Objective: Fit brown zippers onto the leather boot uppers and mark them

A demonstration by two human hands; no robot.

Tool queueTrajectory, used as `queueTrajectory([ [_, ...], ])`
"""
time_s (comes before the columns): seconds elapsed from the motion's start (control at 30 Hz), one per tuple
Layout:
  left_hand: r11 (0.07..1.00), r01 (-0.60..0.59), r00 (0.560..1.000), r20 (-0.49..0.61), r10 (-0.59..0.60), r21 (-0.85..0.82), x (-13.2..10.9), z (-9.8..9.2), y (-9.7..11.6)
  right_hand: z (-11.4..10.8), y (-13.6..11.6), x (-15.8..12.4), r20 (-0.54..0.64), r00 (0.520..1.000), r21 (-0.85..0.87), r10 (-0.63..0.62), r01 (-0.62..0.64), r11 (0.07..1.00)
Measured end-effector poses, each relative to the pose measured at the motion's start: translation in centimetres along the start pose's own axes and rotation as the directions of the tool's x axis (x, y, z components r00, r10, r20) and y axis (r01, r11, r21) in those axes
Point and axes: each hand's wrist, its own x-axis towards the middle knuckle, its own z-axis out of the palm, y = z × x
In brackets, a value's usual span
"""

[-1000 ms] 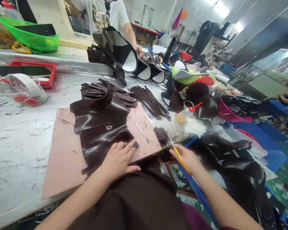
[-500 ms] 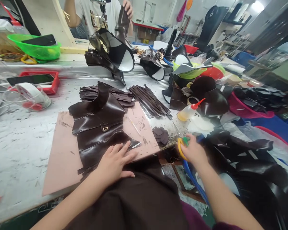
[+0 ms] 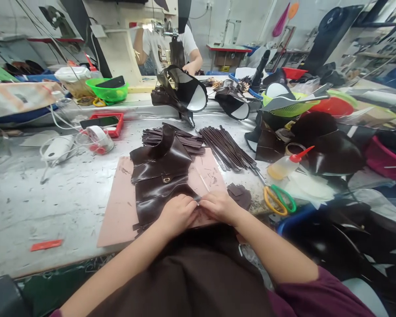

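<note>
A glossy dark brown leather boot upper (image 3: 161, 165) with a small gold buckle lies on the pinkish board (image 3: 117, 211) in front of me. My left hand (image 3: 181, 212) has its fingers closed on the upper's pointed lower right corner. Fingertip to fingertip with it, my right hand (image 3: 220, 207) pinches the same corner. A speck of white shows between them; the rest of the corner is hidden by my fingers. The scissors (image 3: 275, 200), with one yellow and one green handle loop, lie on the table right of my right hand.
Brown strips (image 3: 222, 147) lie behind the board, small dark scraps (image 3: 239, 196) at its right. A glue bottle (image 3: 284, 167) with a red tip lies near the scissors. Stacked leather pieces (image 3: 356, 237) fill the right side. A co-worker (image 3: 191, 48) sits behind a sewing machine across the table.
My right hand has put the scissors down on the table and moved left to the upper's corner. My left hand, spread flat before, now grips that corner. The view has swung left.
</note>
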Motion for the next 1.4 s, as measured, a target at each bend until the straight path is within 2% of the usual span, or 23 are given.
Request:
queueTrajectory([
  [0.13,0.999,-0.029,0.996,-0.088,0.032,0.045,0.1,0.3,0.2,0.1,0.1,0.2,-0.108,0.989,0.199,0.103,-0.08,0.977],
  [0.3,0.999,-0.052,0.985,-0.168,0.048,-0.017,-0.9,0.0,0.5,-0.8,-1.4,0.0,0.034,0.959,0.515,0.281,-0.258,0.818],
  [0.37,0.996,-0.069,0.974,-0.222,0.054,-0.063,-1.3,-0.1,0.6,-1.1,-2.1,0.2,0.091,0.94,0.545,0.33,-0.324,0.773],
  [0.47,0.992,-0.082,0.962,-0.267,0.054,-0.095,-1.7,-0.1,0.6,-1.2,-2.7,0.5,0.132,0.927,0.51,0.351,-0.367,0.778],
  [0.57,0.988,-0.087,0.955,-0.293,0.047,-0.125,-1.9,-0.1,0.7,-0.9,-2.9,0.6,0.129,0.934,0.514,0.334,-0.351,0.783],
  [0.67,0.986,-0.082,0.952,-0.304,0.033,-0.148,-2.0,-0.1,0.8,-0.5,-3.0,0.1,0.077,0.937,0.594,0.341,-0.318,0.739],
  [0.73,0.987,-0.056,0.959,-0.282,0.01,-0.154,-2.3,-0.2,0.8,-0.9,-3.1,-0.6,0.076,0.923,0.7,0.378,-0.32,0.639],
  [0.77,0.987,-0.041,0.967,-0.256,0.0,-0.156,-2.4,-0.2,0.7,-1.2,-3.1,-1.0,0.11,0.908,0.764,0.403,-0.337,0.55],
  [0.83,0.987,-0.015,0.983,-0.181,-0.015,-0.16,-2.9,-0.3,0.4,-2.3,-2.9,-1.7,0.235,0.873,0.845,0.427,-0.4,0.354],
  [0.87,0.987,-0.005,0.99,-0.141,-0.017,-0.16,-3.1,-0.4,0.3,-2.8,-2.7,-1.9,0.291,0.855,0.848,0.428,-0.438,0.298],
  [0.9,0.987,0.002,0.994,-0.107,-0.019,-0.16,-3.2,-0.5,0.1,-3.2,-2.6,-2.0,0.321,0.845,0.833,0.428,-0.467,0.297],
  [0.93,0.987,0.008,0.996,-0.083,-0.021,-0.16,-3.4,-0.6,-0.1,-3.4,-2.4,-1.9,0.322,0.846,0.805,0.424,-0.481,0.348],
  [1.0,0.989,0.01,0.998,-0.06,-0.019,-0.15,-3.5,-0.9,-0.3,-3.4,-2.1,-1.2,0.287,0.875,0.723,0.391,-0.465,0.511],
  [1.07,0.991,-0.018,0.999,-0.043,0.012,-0.132,-3.5,-1.3,-0.5,-2.7,-2.1,-0.2,0.307,0.889,0.616,0.339,-0.457,0.642],
  [1.17,0.994,-0.049,0.998,-0.05,0.044,-0.097,-4.2,-2.2,-1.1,-1.6,-2.3,1.2,0.433,0.846,0.419,0.31,-0.494,0.762],
  [1.23,0.998,0.044,0.994,-0.101,-0.049,-0.052,-5.2,-3.2,-1.7,-1.4,-2.5,1.7,0.488,0.819,0.317,0.303,-0.489,0.812],
  [1.27,0.99,0.142,0.981,-0.134,-0.144,-0.021,-5.8,-3.9,-2.2,-1.4,-2.6,1.9,0.506,0.81,0.286,0.297,-0.482,0.828],
  [1.3,0.962,0.273,0.95,-0.163,-0.267,0.015,-6.5,-4.5,-2.7,-1.4,-2.6,2.1,0.52,0.803,0.264,0.29,-0.474,0.84],
  [1.33,0.906,0.421,0.896,-0.174,-0.407,0.047,-7.1,-5.2,-3.3,-1.5,-2.7,2.2,0.528,0.8,0.245,0.286,-0.466,0.851],
  [1.4,0.725,0.685,0.728,-0.105,-0.677,0.071,-8.1,-6.3,-4.3,-1.7,-2.8,2.3,0.532,0.8,0.22,0.277,-0.447,0.867],
])
